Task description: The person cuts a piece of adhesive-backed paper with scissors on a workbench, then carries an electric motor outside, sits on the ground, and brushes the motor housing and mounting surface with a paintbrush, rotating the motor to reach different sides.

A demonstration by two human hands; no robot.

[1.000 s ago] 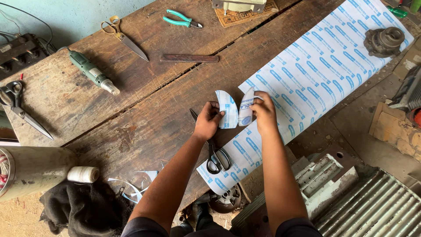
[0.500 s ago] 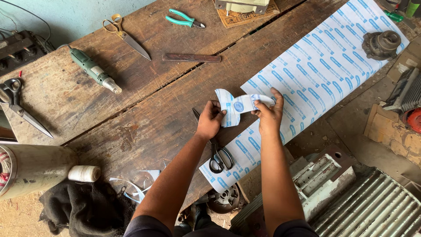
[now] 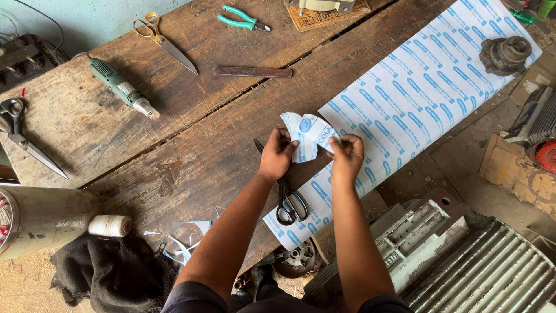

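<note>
Holding curled white paper piece (image 3: 307,136), blue printed marks, creased

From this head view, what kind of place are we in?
Probably a repair workshop: a worn wooden workbench strewn with pliers, a green power tool and scissors, plus finned motor housings on the floor. Both hands hold a cut paper piece.
</note>
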